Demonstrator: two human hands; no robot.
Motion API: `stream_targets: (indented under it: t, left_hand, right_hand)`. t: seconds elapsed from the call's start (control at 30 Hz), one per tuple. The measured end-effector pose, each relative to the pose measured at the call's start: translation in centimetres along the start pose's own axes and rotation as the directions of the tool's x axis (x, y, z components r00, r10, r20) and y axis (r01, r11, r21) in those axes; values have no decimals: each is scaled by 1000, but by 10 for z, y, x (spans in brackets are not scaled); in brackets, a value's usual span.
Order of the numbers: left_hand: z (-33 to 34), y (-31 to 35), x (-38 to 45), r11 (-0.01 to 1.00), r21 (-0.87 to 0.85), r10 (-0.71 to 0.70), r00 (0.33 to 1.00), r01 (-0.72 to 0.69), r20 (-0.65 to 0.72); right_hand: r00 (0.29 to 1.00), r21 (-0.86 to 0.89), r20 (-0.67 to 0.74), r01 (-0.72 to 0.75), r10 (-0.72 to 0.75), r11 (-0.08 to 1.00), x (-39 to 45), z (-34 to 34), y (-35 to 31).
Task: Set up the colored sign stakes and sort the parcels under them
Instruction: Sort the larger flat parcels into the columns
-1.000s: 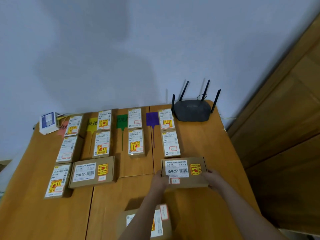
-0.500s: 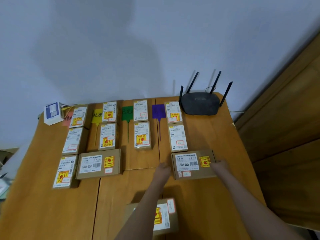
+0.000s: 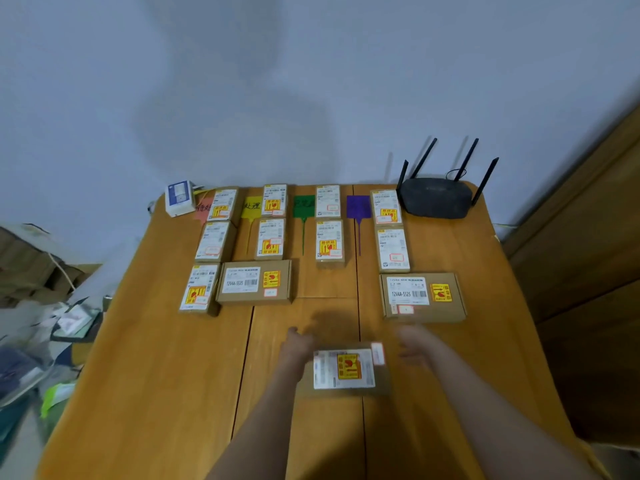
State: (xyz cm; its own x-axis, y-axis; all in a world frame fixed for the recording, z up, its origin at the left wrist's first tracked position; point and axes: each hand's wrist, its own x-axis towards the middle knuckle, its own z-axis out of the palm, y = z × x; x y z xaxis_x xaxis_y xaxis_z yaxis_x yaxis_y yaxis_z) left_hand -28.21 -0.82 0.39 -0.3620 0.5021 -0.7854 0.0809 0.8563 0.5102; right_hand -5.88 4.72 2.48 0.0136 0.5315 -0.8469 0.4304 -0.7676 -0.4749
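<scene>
Four coloured sign stakes lie flat at the table's far side: a pink one, a yellow one, a green one and a purple one. Several labelled cardboard parcels lie in columns beside them. A wide parcel ends the column right of the purple stake, and nothing touches it. One loose parcel lies near me. My left hand is at its left edge and my right hand hovers by its right edge. Both hands are blurred.
A black router with antennas stands at the table's far right corner. A small white box sits at the far left corner. A wooden door is on the right. Clutter and bags lie on the floor to the left.
Both hands let go of the wide parcel under the purple stake's column and drew back toward me, to either side of the loose parcel. The camera tilted so the table sits lower.
</scene>
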Motion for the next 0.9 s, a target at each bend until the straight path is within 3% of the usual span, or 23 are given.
stream_targets:
  t: [0.07,0.17,0.37,0.57,0.67,0.77,0.9]
  left_hand:
    - [-3,-22,-12,997,-19,-75,997,75,11]
    - [-7,-38,-32,988,-98,-107,983,123,148]
    - [-59,-32,-23,920,-380,122,991,-94,49]
    - [-147,-29,-5,781,-619,244,952,-79,186]
    - [-182,-26,-2,735,-660,323,937,-158,135]
    - [-211,-13,-1,730,-647,368,925,-221,99]
    - [-244,13,-5,734,-591,482,870,-334,107]
  right_hand:
    - [996,-10,82,-39,40,999,-8,20,15]
    - [994,-37,104,-40,44,999,-14,41,25]
    - [997,24,61,36,-38,999,-38,61,-10]
    - [981,150,165,75,-100,986,-69,114,-49]
    - [970,168,214,78,-113,983,-82,145,-62]
    - [967,-14,184,179,-174,984,-93,169,-74]
    - [898,144,246,337,-364,930,-106,198,-106]
